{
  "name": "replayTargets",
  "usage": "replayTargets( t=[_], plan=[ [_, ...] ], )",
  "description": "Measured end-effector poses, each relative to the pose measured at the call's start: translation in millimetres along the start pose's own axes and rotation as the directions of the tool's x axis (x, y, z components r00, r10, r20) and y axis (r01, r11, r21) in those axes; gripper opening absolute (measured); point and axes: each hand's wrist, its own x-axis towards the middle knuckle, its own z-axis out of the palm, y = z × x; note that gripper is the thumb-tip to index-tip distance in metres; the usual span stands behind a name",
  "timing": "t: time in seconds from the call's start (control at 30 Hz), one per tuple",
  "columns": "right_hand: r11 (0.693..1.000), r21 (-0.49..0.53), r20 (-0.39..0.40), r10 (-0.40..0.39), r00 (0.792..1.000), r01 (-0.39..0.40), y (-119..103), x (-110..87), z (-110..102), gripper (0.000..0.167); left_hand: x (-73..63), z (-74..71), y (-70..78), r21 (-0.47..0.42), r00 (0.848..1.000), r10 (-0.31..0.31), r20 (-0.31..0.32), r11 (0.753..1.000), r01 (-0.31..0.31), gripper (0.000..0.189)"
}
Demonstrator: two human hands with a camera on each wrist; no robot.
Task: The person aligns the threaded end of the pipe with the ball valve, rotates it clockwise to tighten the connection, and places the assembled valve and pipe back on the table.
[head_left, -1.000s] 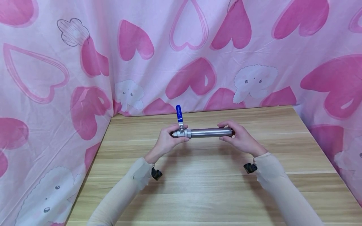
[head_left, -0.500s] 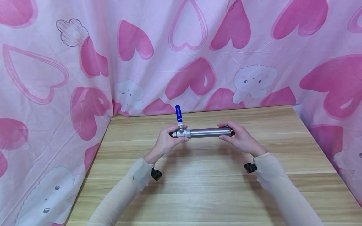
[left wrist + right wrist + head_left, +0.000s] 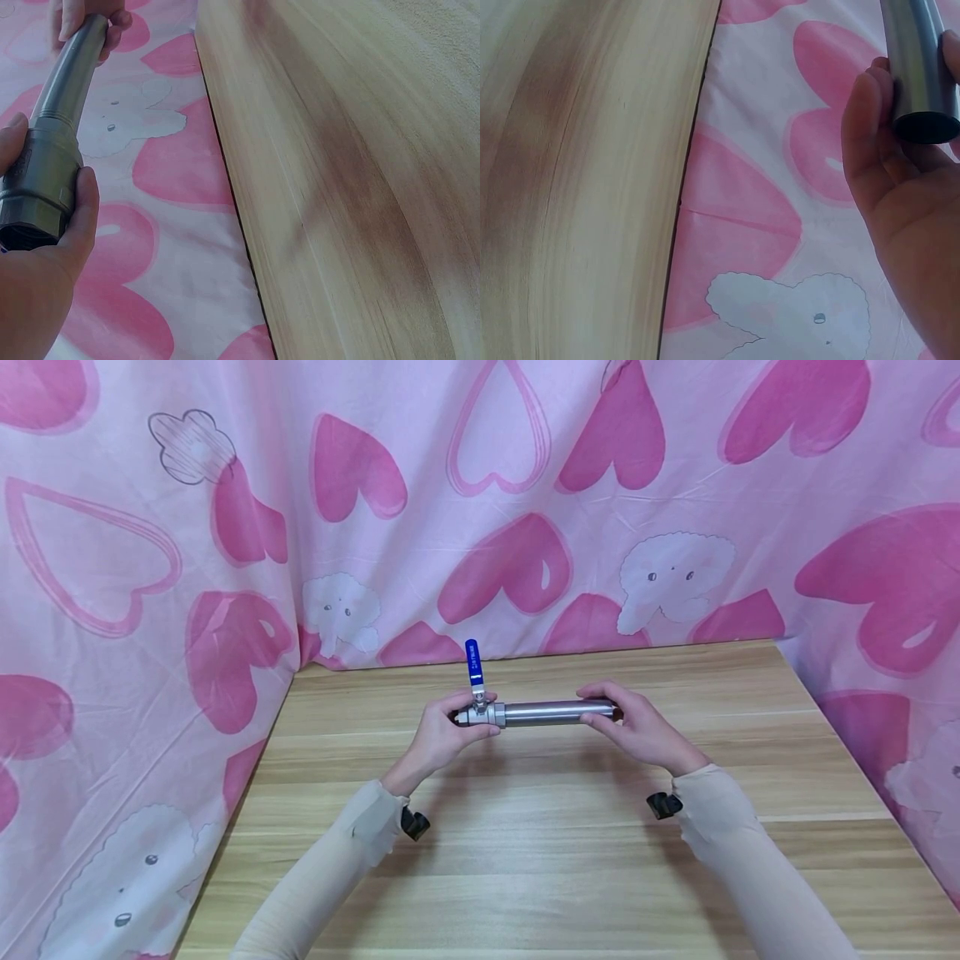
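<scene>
A steel ball valve (image 3: 483, 714) with a blue lever handle (image 3: 474, 662) is joined to a smooth metal pipe (image 3: 551, 712). My left hand (image 3: 441, 731) grips the valve body, thumb on the near side and fingers on the far side. The lever points away, toward the back curtain. At the pipe's other end, my right hand (image 3: 637, 727) holds it between thumb and fingers. The piece lies level between both hands, raised above the wooden table. In the right wrist view the pipe (image 3: 922, 67) shows a dark round end near the palm.
The wood-grain table (image 3: 525, 860) spreads beneath both arms. A pink curtain (image 3: 420, 552) with hearts and white cartoon animals hangs behind it and along both sides. Black camera mounts (image 3: 663, 806) sit at the wrists.
</scene>
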Motion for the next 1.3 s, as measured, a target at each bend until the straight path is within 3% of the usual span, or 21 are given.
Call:
replayTargets(
  t=[0.83,1.0,1.3],
  plan=[
    [0.998,0.003,0.016,0.057,0.998,-0.057,0.2,-0.7,-1.7,0.029,-0.3,-1.8,2.0,0.05,1.0,0.019,0.011,0.999,-0.02,0.047],
    [0.998,0.033,0.009,0.061,0.998,-0.061,-6.6,0.3,-1.4,0.038,-1.4,-1.9,6.5,0.05,1.0,0.002,0.01,0.999,-0.002,0.046],
    [1.0,0.0,0.003,0.003,1.0,-0.003,-3.7,-0.6,0.1,0.051,-1.3,-1.1,2.3,0.035,1.0,0.008,0.005,0.999,-0.009,0.047]
  ],
)
